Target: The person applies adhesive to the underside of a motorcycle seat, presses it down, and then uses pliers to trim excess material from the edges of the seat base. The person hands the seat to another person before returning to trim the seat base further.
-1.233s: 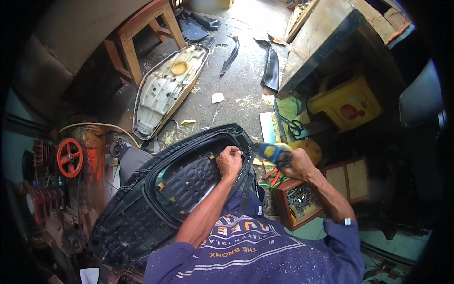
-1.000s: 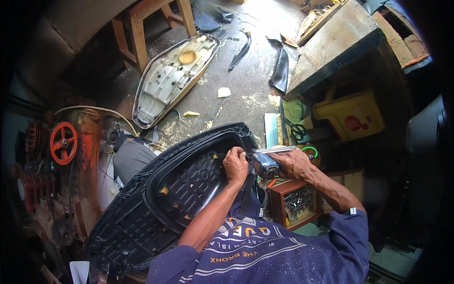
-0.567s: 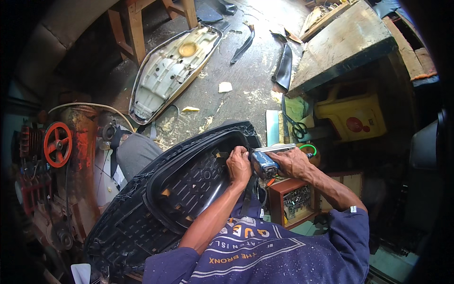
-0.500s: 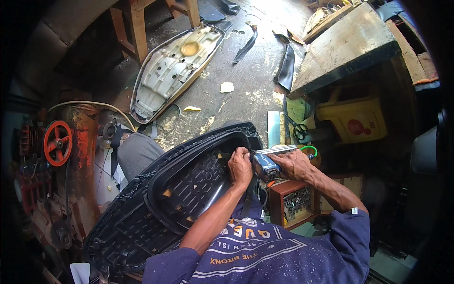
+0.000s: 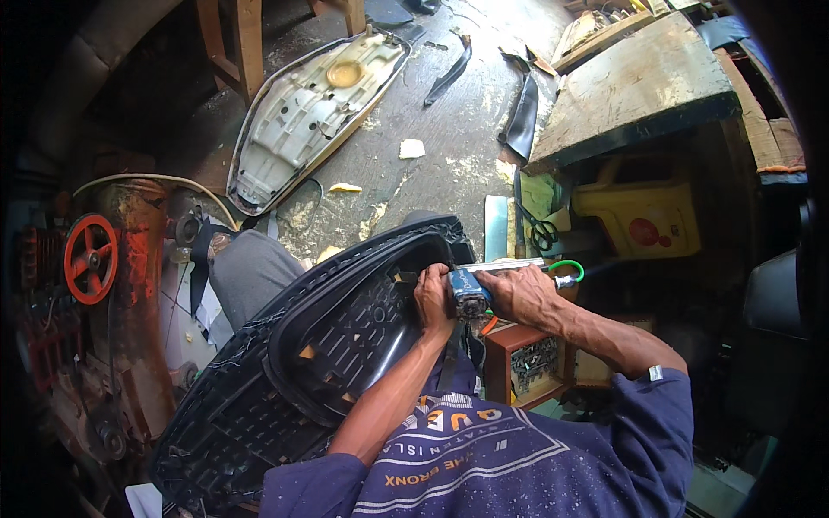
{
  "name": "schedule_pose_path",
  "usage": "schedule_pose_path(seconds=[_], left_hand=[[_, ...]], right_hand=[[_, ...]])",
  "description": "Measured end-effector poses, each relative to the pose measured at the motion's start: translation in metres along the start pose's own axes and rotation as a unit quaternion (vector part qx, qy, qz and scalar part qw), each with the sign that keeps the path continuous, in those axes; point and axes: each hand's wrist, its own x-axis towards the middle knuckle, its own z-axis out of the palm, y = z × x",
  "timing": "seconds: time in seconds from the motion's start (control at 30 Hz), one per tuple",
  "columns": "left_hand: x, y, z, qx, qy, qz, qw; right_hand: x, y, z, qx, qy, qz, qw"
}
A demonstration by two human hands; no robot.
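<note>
A black motorcycle seat (image 5: 363, 298) lies underside up across my lap, its ribbed plastic base showing. My left hand (image 5: 433, 300) is closed on the rim at the seat's right end, where the cover edge folds over; the fingertips are partly hidden. In my right hand (image 5: 525, 296) is a blue and silver air staple gun (image 5: 471, 292), its nose end against the seat's rim close to my left fingers. A green hose (image 5: 570, 266) curves from the tool's back.
Another seat with a whitish base (image 5: 302, 121) lies on the floor ahead. Scissors (image 5: 542, 231), a wooden box of staples (image 5: 535, 367) and a yellow jerrycan (image 5: 643, 216) are at right. A rusty compressor with a red wheel (image 5: 91, 259) stands at left; a wooden bench (image 5: 639, 82) is far right.
The staple gun has moved left and slightly up, turning its blue body nearer my left hand. My left hand has shifted slightly left along the rim. The view has shifted a little.
</note>
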Motion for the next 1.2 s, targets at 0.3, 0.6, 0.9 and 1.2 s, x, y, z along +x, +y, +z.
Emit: schedule_pose_path(seconds=[0.3, 0.6, 0.9, 1.2], left_hand=[[0.000, -0.006, 0.004, 0.022, 0.026, -0.035, 0.999], [0.004, -0.003, -0.006, 0.033, 0.019, -0.004, 0.999], [0.010, 0.000, -0.007, 0.032, -0.016, -0.059, 0.998], [0.017, 0.007, -0.027, -0.020, -0.110, -0.183, 0.977]], right_hand=[[0.023, 0.002, -0.022, -0.062, -0.013, -0.061, 0.996], [0.038, -0.009, -0.041, -0.074, -0.086, -0.036, 0.993], [-0.002, 0.031, 0.015, 0.096, 0.087, -0.052, 0.990], [-0.046, 0.026, 0.208, 0.750, 0.338, 0.308, 0.477]])
